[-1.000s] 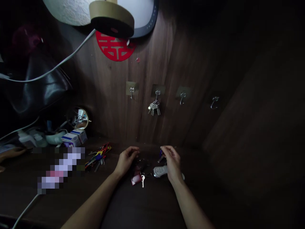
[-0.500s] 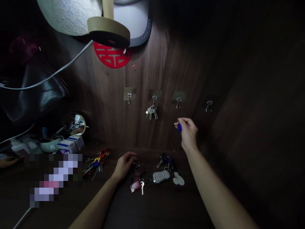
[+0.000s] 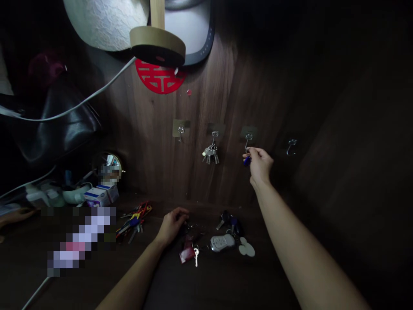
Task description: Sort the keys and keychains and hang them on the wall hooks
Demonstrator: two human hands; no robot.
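My right hand [image 3: 262,165] is up at the third hook [image 3: 248,141] on the wooden panel, pinching a small blue key fob [image 3: 247,161] just under the hook's lower end. Whether the fob's ring is on the hook is hidden by the fingers. Down on the dark surface, my left hand [image 3: 171,224] rests with its fingers loosely stretched and holds nothing. Beside it lie a dark red tag [image 3: 186,254] with a silver key [image 3: 196,256], and a silver remote [image 3: 222,243]. A bunch of keys [image 3: 211,154] hangs from the second hook [image 3: 215,135].
Two more hooks, a left one [image 3: 181,131] and a right one [image 3: 292,146], flank these. Coloured keys [image 3: 135,221], dark-headed keys [image 3: 229,221] and a pale three-lobed tag [image 3: 247,247] lie below. Small boxes [image 3: 100,196] and a round mirror [image 3: 109,165] stand left. A lamp [image 3: 158,41] hangs above.
My right hand has risen with the blue key fob, from below the third hook up to it. My left hand has stayed on the surface. The whole view has shifted slightly.
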